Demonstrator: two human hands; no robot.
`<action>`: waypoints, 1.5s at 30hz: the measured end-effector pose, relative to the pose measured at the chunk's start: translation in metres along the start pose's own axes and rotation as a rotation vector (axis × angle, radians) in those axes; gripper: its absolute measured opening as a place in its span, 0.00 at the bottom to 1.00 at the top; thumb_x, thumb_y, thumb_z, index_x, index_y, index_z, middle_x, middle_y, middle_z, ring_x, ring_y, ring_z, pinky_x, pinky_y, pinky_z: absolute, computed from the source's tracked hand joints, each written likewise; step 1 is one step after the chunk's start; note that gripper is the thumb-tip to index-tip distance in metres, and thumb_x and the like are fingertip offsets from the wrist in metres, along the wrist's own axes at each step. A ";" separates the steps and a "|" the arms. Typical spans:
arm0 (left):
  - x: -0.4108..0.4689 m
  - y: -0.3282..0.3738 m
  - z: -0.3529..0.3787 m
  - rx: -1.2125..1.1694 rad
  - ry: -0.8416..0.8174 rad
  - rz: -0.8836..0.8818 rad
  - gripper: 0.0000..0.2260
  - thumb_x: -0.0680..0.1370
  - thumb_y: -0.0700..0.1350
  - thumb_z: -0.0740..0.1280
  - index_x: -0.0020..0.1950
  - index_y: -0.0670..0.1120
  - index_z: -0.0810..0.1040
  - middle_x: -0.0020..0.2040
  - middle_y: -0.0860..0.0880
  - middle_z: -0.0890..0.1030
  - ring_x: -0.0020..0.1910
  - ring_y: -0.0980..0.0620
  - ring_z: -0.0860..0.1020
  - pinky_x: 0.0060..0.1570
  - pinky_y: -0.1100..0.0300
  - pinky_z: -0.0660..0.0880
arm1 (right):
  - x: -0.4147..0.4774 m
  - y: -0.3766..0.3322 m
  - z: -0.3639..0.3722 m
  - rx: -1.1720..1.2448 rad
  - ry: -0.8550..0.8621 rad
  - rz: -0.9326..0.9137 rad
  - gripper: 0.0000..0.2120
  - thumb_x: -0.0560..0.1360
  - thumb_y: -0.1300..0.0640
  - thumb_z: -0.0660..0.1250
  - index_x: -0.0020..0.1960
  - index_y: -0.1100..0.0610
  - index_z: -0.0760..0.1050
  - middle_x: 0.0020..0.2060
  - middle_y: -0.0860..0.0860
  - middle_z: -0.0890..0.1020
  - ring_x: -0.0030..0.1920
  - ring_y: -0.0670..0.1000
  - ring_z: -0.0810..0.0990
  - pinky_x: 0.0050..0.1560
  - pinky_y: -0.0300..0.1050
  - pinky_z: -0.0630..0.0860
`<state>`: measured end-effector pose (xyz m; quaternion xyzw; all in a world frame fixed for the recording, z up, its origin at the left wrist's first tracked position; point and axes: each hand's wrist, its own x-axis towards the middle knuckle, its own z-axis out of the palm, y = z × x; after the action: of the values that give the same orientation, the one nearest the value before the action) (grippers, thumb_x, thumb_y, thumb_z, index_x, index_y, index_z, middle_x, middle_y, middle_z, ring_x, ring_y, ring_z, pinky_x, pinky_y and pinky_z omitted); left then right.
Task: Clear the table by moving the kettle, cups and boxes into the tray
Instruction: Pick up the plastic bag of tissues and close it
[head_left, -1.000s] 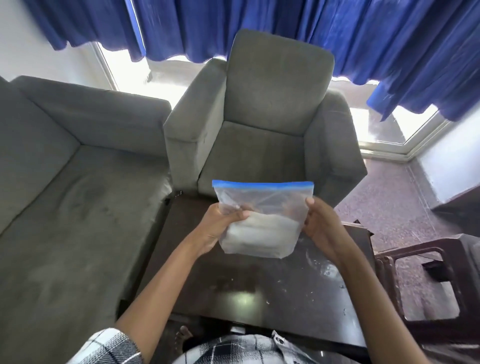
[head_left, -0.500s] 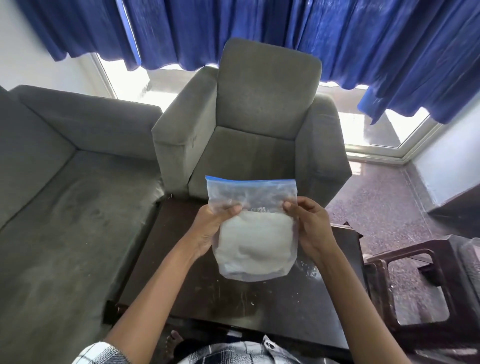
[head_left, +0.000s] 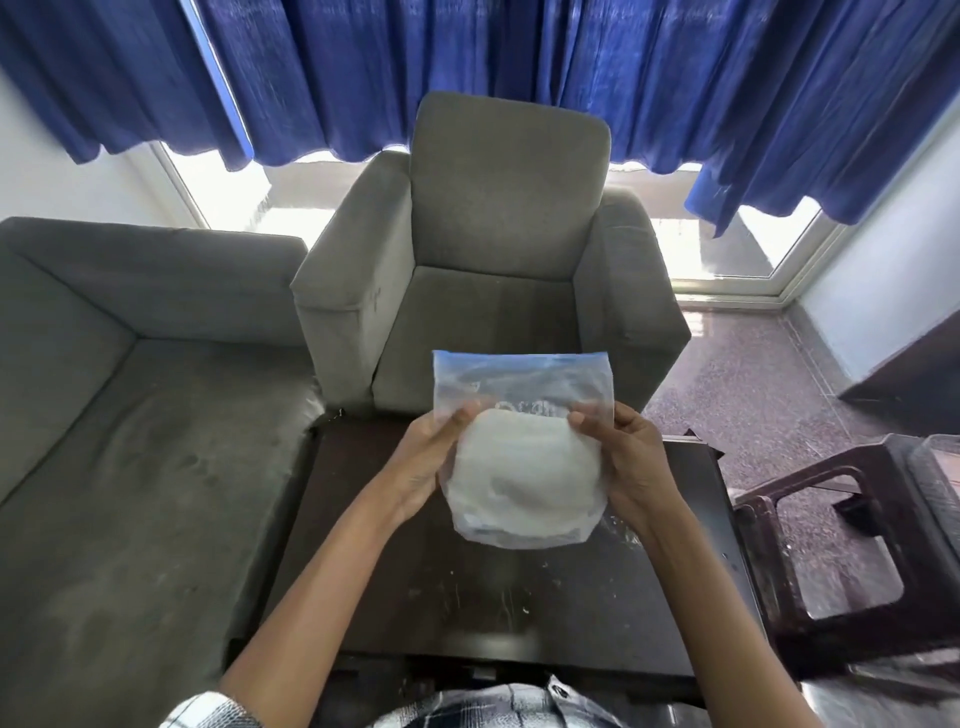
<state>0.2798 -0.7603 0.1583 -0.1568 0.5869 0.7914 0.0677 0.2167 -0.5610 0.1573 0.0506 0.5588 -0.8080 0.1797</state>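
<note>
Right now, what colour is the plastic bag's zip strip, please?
Blue; the zip strip shows best in the head view.

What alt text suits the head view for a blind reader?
A left hand and a right hand grip the sides of a clear plastic zip bag with a blue seal, part-filled with white powder, above a dark brown table. A grey fabric armchair stands beyond it, under blue curtains.

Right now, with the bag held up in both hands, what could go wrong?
1. The left hand and right hand grip only the sides of the bag; its powder-heavy bottom could slip and drop onto the table.
2. Whether the blue zip strip is sealed is unclear; tilting might spill powder.
</note>
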 end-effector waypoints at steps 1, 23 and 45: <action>-0.002 0.000 -0.004 0.010 -0.048 -0.013 0.20 0.71 0.53 0.69 0.58 0.43 0.80 0.55 0.45 0.83 0.53 0.49 0.81 0.50 0.57 0.79 | 0.001 -0.001 0.002 0.020 -0.003 0.003 0.10 0.60 0.62 0.76 0.40 0.58 0.81 0.40 0.55 0.82 0.42 0.55 0.80 0.47 0.48 0.78; 0.012 -0.003 -0.045 0.486 0.092 0.255 0.44 0.68 0.37 0.75 0.69 0.70 0.56 0.64 0.52 0.75 0.61 0.53 0.76 0.60 0.52 0.75 | -0.010 0.003 0.014 -0.334 -0.070 -0.212 0.48 0.63 0.75 0.72 0.72 0.42 0.57 0.56 0.53 0.79 0.53 0.53 0.81 0.53 0.50 0.80; 0.009 0.001 -0.054 0.449 0.036 -0.006 0.10 0.79 0.49 0.62 0.55 0.45 0.75 0.53 0.49 0.81 0.52 0.52 0.79 0.52 0.56 0.75 | -0.011 -0.023 0.016 -0.510 -0.063 0.178 0.07 0.69 0.72 0.67 0.44 0.64 0.79 0.35 0.54 0.81 0.36 0.51 0.79 0.40 0.45 0.76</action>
<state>0.2799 -0.8129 0.1422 -0.1538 0.7489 0.6379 0.0929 0.2205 -0.5661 0.1864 0.0276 0.7318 -0.6233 0.2742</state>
